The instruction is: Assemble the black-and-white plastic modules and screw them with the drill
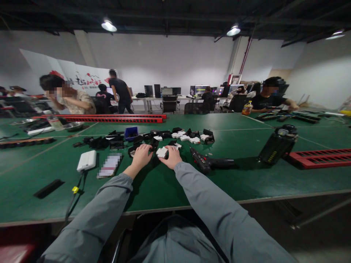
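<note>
Over the green table, my right hand has its fingers closed on a small white block. Just left of it, my left hand curves its fingers at some black parts; whether it grips one is hidden by the fingers. Beyond both hands lies a row of black parts and white blocks. A blue bin stands among them, behind my left hand. A black and red power screwdriver lies to the right of my right hand.
A phone, a white power bank with a cable and a black strip lie at left. At right stand a dark bottle and a red slotted rail. More red rails line the far edge; several people sit beyond.
</note>
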The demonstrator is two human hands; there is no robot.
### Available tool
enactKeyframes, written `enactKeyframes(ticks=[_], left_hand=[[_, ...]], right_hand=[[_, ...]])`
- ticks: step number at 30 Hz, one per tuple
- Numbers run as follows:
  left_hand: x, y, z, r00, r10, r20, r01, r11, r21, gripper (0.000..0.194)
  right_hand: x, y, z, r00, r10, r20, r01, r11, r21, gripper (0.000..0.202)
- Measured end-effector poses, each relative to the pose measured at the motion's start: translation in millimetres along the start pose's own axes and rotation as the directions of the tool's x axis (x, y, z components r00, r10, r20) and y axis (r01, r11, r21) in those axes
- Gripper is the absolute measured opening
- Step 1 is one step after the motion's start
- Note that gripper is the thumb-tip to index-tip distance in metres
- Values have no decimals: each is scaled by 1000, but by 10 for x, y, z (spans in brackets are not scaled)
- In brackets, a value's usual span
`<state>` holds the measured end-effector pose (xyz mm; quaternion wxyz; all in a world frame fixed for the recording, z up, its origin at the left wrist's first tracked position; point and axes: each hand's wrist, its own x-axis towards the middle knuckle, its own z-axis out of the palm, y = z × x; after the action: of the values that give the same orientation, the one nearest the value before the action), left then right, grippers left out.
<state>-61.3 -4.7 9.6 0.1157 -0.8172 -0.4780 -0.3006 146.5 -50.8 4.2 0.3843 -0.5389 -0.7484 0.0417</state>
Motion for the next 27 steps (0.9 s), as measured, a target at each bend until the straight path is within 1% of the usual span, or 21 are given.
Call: enactKeyframes(ticks=[3, 7, 12, 17, 22, 24, 27], left_hand=[[2, 45, -35, 999, 34, -6, -35, 998, -44, 23], [-6, 123, -81, 995, 95, -15, -96, 983, -155, 19], [-26, 226, -156, 998, 18, -59, -33, 963, -266, 20], [-21, 202, -169, 996, -4, -90, -30, 929, -368, 20], [-36, 132, -102, 993, -95, -68, 64, 927, -369, 20], [-42, 134, -96, 995, -83, -49, 61, 937, -343, 19], [-44, 170, -120, 999, -25, -32, 14, 947, -321, 21]], right_hand=[[-2, -49, -77, 997, -39, -66, 41, 999, 33, 61], [-11, -76, -132, 992, -80, -94, 85, 995, 51, 60], [-8, -69, -134, 995, -71, -72, 76, 995, 67, 61], [-11, -82, -143, 992, -106, -70, 112, 990, 87, 63], [-26, -119, -159, 988, -124, -87, 131, 988, 83, 59], [-28, -124, -164, 988, -126, -95, 134, 988, 81, 58], [-23, -115, -166, 990, -109, -85, 116, 990, 79, 59]])
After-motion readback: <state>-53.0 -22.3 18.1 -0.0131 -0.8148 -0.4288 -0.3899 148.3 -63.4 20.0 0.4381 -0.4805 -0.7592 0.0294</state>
